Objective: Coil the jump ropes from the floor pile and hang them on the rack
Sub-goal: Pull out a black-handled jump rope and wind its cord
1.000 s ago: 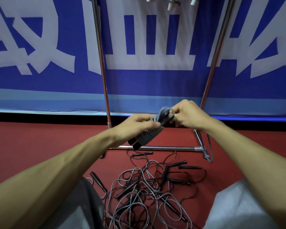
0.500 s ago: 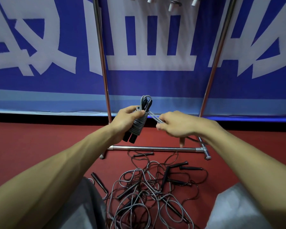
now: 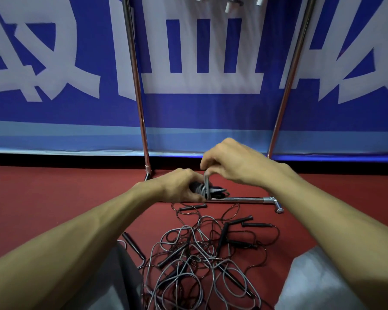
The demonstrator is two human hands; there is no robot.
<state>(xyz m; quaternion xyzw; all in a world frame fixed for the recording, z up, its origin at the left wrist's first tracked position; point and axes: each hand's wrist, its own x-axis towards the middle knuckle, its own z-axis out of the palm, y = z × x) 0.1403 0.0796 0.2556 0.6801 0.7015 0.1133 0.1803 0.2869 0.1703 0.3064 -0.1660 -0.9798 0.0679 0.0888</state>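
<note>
**Coil nearly secured.** At the centre of the frame, my left hand [image 3: 177,186] grips a coiled jump rope [image 3: 205,190]. Its fingers curl round the bundle of black handles and grey cord so the turns cannot spring loose.

My right hand [image 3: 233,162], just above and touching the bundle, pinches a short upright loop of the grey cord between thumb and fingertips. I judge this to be the tail end being cinched or tucked round the coil, the step that locks it before hanging.

I hold the bundle low, in front of the bottom bar of the rack [image 3: 244,199]. The rack's two chrome uprights climb toward the top of the frame against a blue-and-white banner [image 3: 199,113]. At the top edge, pale handle ends [image 3: 230,4] hang down. They seem to be ropes already on the rack, though the rail itself is out of view.

Below my hands, in the lower centre, the floor pile [image 3: 199,253] lies on the red floor [image 3: 54,198], a tangle of grey and black cords and black handles between my grey-clad knees [image 3: 311,285]. It sits close so the next rope is within reach. By my reckoning, much of the job is ahead.

The risk now is a loose tuck: if the loop slips, the coil will unwind as I lift it.
</note>
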